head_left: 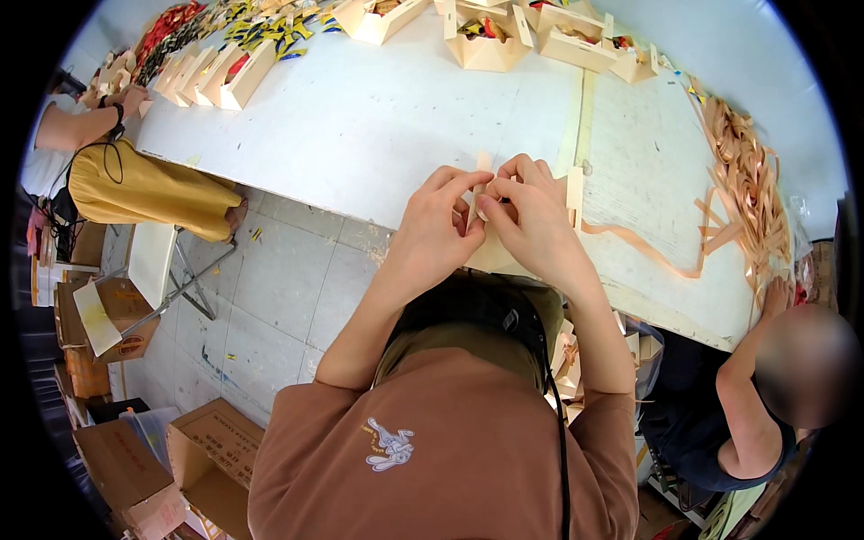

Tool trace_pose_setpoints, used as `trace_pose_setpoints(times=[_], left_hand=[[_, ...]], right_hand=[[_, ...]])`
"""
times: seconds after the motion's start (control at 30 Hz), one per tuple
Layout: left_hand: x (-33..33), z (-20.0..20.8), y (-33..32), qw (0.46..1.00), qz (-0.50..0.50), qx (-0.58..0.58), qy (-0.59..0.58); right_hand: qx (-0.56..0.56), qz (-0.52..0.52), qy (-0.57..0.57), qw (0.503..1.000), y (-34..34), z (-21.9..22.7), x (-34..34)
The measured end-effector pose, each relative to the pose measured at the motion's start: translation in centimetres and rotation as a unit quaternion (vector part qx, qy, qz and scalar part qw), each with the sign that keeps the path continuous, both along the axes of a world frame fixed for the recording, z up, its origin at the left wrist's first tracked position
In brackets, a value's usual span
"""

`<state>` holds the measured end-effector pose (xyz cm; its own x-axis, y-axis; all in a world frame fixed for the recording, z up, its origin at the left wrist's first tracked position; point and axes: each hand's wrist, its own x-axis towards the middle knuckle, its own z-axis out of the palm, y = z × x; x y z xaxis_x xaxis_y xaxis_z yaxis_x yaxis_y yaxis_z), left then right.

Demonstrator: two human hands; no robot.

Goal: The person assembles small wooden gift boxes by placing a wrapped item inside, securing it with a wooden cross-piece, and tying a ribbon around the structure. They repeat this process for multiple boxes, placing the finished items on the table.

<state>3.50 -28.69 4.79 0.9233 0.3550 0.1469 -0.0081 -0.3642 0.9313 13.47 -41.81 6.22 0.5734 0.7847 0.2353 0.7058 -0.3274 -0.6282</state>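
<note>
At the table's near edge, a cream folded paper box (495,257) sits beneath and between my hands, its right end panel (574,196) showing beside my right hand. My left hand (434,227) is closed over the left of the box, with thumb and forefinger curled toward each other. Against it, my right hand (538,223) is closed too, its fingertips meeting the left ones above the box. Whatever is pinched between the fingers is hidden. A tan ribbon (639,239) trails from the box's right side across the table.
Filled cream boxes (486,45) stand along the table's far side, near yellow-and-blue packets (270,34). A tan ribbon heap (742,184) lies at right, a co-worker's hand (776,295) beside it. Another person (85,126) works at left. Cardboard cartons (216,450) stand on the floor.
</note>
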Motion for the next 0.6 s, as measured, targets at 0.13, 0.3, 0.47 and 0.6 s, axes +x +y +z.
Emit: trace_pose_setpoints(times=[0.13,0.3,0.47,0.6], left_hand=[[-0.4,0.6,-0.1,1.000,-0.009,-0.003,0.025],[-0.6,-1.4,1.6,0.972,-0.032,-0.233,-0.027],[0.5,-2.8,1.2,0.970,0.012,-0.236,-0.052],[0.3,-1.6,2.4,0.980,0.181,0.084,0.001]], right_hand=[[0.015,-0.014,-0.033,0.999,0.2,-0.7,0.0],[-0.007,-0.014,-0.085,0.996,0.0,-0.6,0.1],[-0.013,-0.021,-0.106,0.994,0.5,-0.3,-0.6],[0.003,-0.043,-0.153,0.987,0.5,-0.3,-0.7]])
